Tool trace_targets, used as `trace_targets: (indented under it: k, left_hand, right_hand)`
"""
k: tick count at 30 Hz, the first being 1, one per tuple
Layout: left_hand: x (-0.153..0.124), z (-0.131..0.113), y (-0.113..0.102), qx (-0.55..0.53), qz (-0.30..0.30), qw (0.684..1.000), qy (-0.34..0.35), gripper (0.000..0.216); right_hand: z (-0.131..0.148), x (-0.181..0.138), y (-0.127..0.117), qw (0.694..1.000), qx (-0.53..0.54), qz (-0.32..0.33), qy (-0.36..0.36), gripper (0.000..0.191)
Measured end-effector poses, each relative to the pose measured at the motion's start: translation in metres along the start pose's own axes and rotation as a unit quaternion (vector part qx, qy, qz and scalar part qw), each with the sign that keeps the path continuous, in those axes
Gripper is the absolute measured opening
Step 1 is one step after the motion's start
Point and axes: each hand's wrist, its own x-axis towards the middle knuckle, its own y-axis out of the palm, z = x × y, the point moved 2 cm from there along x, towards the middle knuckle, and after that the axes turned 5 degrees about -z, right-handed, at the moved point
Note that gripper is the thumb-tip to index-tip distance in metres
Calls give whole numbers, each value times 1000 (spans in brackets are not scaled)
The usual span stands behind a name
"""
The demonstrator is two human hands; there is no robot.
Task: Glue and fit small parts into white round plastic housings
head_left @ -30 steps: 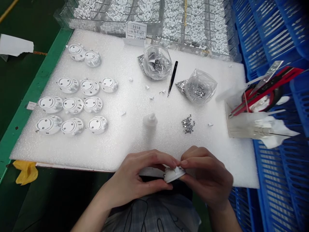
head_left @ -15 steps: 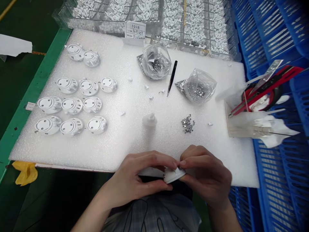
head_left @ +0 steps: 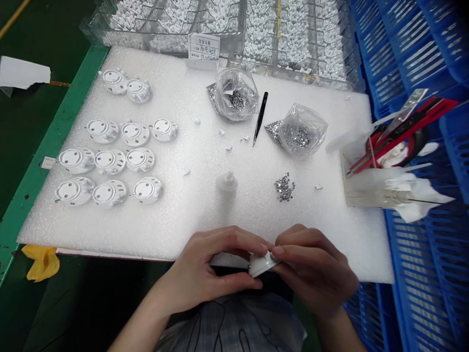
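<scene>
At the front edge of the white foam sheet (head_left: 176, 215), my left hand (head_left: 220, 264) grips a small white rounded plastic part (head_left: 261, 264) between thumb and fingers. My right hand (head_left: 315, 269) is closed on the other side of the same part, thumb and fingertips pressed at its upper right edge. Whether a tiny piece sits under those fingertips is hidden. Ahead of my hands stand a small translucent bottle (head_left: 227, 182) and a little pile of silvery bits (head_left: 284, 187). Similar white parts (head_left: 110, 161) lie in rows at the left.
Two clear bags of silvery pieces (head_left: 236, 98) (head_left: 301, 132) lie behind, with black tweezers (head_left: 260, 119) between them. Divided clear trays (head_left: 293, 44) of white pieces line the back. A holder (head_left: 351, 188) with a red cutter (head_left: 403, 134) stands right, beside blue crates (head_left: 421, 274).
My right hand has shifted slightly right and turned a little against the part. My left hand keeps its grip, and the white part is tilted slightly more.
</scene>
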Motion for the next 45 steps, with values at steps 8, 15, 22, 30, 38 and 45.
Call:
trace_targets:
  k: [8, 15, 22, 30, 38, 45]
  left_hand:
    - [2, -2, 0, 5, -9, 1000, 13, 35]
    - [3, 0, -1, 23, -13, 999, 36, 39]
    - [3, -4, -1, 39, -13, 998, 44, 35]
    - [3, -2, -1, 27, -13, 999, 39, 36]
    - [3, -2, 0, 22, -13, 999, 26, 35]
    - [2, -1, 4, 10, -33, 999, -10, 41]
  right_hand:
    - [-1, -1, -2, 1000, 0, 3, 7, 33]
    - [-3, -6, -1, 1000, 8, -3, 18, 38]
    - [-3, -5, -1, 1000, 18, -4, 16, 35]
    - [-1, -3, -1, 1000, -5, -6, 6, 36]
    - [1, -2, -1, 1000, -13, 4, -11, 36]
    - [2, -2, -1, 999, -29, -7, -26, 39]
